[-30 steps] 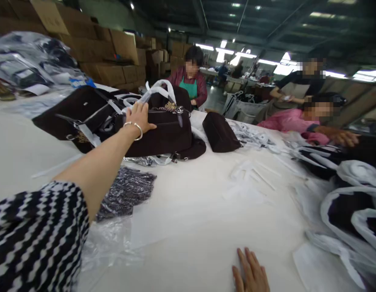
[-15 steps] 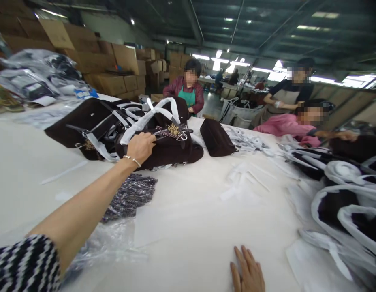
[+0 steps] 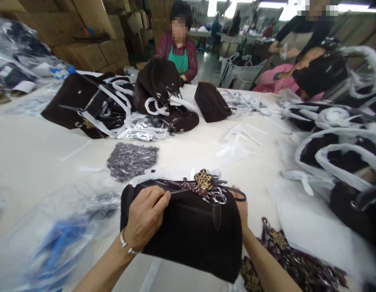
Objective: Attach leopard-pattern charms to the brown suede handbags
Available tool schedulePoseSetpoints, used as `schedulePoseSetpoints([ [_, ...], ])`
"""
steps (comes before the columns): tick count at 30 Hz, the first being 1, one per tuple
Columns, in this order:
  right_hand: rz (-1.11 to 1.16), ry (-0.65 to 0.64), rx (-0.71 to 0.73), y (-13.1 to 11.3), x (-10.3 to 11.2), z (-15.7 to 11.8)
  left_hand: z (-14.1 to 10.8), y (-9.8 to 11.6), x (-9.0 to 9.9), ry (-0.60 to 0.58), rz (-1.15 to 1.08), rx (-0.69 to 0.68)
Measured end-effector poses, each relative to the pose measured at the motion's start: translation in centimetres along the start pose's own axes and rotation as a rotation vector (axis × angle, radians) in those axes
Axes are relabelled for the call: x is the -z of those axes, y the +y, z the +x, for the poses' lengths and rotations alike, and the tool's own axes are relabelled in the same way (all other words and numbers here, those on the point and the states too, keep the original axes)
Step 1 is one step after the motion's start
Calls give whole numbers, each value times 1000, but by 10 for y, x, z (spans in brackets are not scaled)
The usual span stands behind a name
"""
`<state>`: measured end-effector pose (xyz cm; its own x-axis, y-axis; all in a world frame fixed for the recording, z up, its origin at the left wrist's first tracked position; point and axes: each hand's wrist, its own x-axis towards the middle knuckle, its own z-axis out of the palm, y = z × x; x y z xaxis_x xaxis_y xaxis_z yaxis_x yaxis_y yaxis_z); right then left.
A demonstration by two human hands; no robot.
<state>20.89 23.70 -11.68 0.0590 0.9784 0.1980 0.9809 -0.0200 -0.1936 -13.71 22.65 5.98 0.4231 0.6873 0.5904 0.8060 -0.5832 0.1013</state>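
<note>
So the bag is dark brown and sits right up close, front and center, between the person's 2 hands, tilted so its right end dips lower. Can't tell if its bottom touches the surface. The left hand has its fingers curled in and pinching the top edge by the zipper, with a silver bracelet on that wrist. The right hand is at the other end, mostly tucked behind the bag, so I can't tell whether those fingers pinch or just press. Along the top there's a leopard-print charm shaped like a flower, next to a metal ring. Just beyond the bag is a dark bundle, and farther back are more brown bags with white-wrapped handles, plus a pouch to their right. Down by the right forearm there's a pile of spare charms; over on the left, something blue shows through clear plastic. Across the surface are a person in a green apron and another in pink, with cardboard boxes stacked behind on the left.
</note>
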Motion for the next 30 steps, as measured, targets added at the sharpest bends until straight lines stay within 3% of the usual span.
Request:
schedulePoseSetpoints([
  [3,-29,-29,-36,-2,0,1,-28,27,-15,-102,-32,-6],
  [6,-27,-13,-52,-3,0,1,-38,39,-22,-143,-39,36],
  [10,-7,-3,-43,-1,-2,1,-34,38,-25,-159,-35,85],
  [30,-18,17,-28,1,-3,1,-35,38,-27,-149,-34,77],
])
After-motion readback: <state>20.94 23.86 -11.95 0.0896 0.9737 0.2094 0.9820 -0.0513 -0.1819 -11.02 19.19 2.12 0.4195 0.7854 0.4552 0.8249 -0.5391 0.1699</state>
